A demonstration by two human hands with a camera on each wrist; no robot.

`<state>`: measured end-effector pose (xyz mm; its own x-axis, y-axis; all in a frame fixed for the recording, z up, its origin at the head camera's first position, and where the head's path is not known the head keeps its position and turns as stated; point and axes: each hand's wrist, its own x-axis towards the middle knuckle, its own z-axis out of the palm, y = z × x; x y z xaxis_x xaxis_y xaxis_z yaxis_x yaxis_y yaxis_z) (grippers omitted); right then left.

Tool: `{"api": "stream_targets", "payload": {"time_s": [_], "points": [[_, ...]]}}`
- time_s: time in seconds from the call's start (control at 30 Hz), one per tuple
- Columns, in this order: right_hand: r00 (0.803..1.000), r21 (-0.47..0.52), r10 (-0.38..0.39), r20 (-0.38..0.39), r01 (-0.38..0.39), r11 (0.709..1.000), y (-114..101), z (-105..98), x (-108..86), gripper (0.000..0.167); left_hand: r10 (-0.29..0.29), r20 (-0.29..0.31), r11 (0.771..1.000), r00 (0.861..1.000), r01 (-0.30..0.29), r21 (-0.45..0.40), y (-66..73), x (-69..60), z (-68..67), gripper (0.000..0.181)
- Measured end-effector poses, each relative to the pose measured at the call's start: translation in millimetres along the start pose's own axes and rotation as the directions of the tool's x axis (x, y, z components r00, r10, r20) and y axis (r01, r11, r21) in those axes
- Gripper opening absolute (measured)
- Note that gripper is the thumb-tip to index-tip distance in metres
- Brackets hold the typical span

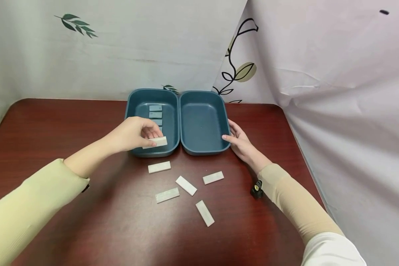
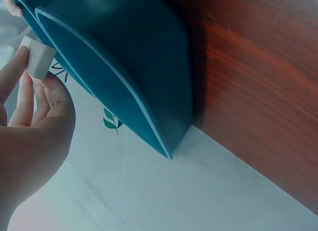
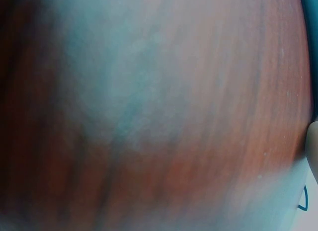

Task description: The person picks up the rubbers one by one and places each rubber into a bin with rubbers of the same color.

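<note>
Two dark blue, round-cornered trays stand side by side: the left tray [image 1: 170,127] and the right tray [image 1: 203,127]. Over the front of the left tray, my left hand [image 1: 128,135] pinches a white rectangular block [image 1: 161,141] between thumb and fingers. The left wrist view shows this block [image 2: 42,62] end-on near the tray's rim. Bluish-grey blocks [image 1: 155,115] lie in a column inside the left tray, partly hidden by that hand. My right hand [image 1: 242,144] grips the right tray's outer side, thumb at the rim; its wrist view catches only a fingertip [image 3: 312,146].
Several loose white blocks [image 1: 186,185] lie scattered on the reddish-brown table [image 1: 86,229] in front of the trays. Behind the table's back edge hangs a pale cloth [image 1: 146,44] with leaf prints. More cloth [image 1: 349,122] drapes along the right side.
</note>
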<state>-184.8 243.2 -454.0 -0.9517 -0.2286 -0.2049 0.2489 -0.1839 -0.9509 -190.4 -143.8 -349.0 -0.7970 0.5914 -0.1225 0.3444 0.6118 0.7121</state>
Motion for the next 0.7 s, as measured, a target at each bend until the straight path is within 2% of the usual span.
{"api": "stream_targets", "payload": {"time_s": [0.3,0.5,0.7], "points": [[1.0,0.0,0.001,0.001,-0.001,1.0,1.1,-1.1,0.3,0.074,0.032,0.023,0.999,0.999,-0.032,0.0,-0.2,26.2,-1.3,0.019],[1.0,0.0,-0.001,0.004,0.001,1.0,-0.4,-0.1,0.3,0.074,0.051,0.016,0.999,0.999,-0.05,-0.014,3.1,45.1,-1.1,0.018],[1.0,0.004,-0.003,0.005,0.003,1.0,1.5,-1.4,1.1,0.074,0.028,0.026,1.0,0.999,-0.027,-0.01,11.2,65.4,-2.4,0.017]]}}
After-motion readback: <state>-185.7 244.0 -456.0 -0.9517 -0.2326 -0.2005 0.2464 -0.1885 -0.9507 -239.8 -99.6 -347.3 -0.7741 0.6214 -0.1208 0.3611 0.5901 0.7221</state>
